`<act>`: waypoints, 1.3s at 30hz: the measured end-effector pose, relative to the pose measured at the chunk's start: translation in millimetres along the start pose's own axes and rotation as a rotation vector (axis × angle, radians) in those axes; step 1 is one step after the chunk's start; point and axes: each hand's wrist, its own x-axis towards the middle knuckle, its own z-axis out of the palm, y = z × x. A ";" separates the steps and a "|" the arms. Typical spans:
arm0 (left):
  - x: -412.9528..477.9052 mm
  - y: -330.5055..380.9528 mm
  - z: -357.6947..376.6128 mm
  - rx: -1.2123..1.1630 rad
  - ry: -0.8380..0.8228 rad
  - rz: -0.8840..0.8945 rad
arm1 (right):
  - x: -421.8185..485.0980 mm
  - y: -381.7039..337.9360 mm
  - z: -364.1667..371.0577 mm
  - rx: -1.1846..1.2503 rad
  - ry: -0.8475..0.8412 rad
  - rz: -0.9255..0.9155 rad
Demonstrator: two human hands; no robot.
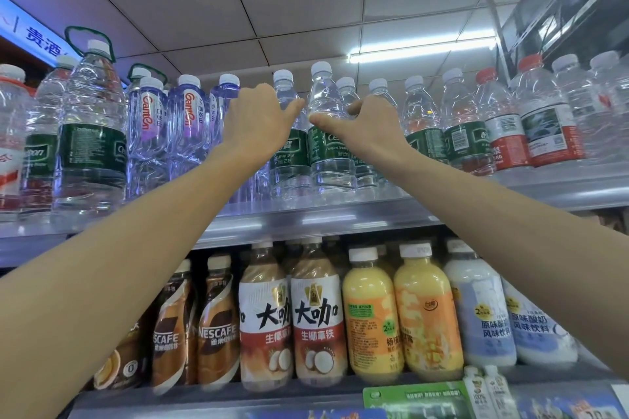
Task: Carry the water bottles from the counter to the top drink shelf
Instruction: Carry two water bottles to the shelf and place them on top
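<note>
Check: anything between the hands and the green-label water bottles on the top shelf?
Nothing visible. The left hand reaches a green-label water bottle, the right hand touches its neighbour; both bottles already stand on the top shelf, with more bottles close on both sides.

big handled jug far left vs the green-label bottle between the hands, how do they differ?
The handled jug is much larger than the green-label bottle. The jug has a green carry loop at its neck; the bottle has none. The jug stands untouched, while the right hand touches the bottle and the left hand is beside it. Both are clear, white-capped, upright on the top shelf.
</note>
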 end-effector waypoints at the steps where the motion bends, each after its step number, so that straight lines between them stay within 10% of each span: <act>1: -1.0 0.8 -0.5 0.000 -0.001 -0.007 | -1.8 0.0 -0.4 -0.001 -0.002 -0.005; 13: -20.3 7.8 -17.7 -0.078 0.138 0.061 | -12.0 10.6 -17.1 0.007 0.018 -0.005; 26: -124.6 52.2 -9.1 -0.166 0.018 0.348 | -83.4 44.4 -88.9 -0.546 -0.054 -0.357; 39: -244.9 109.7 -5.6 -0.444 -0.249 0.384 | -220.3 51.8 -186.5 -0.712 -0.079 -0.062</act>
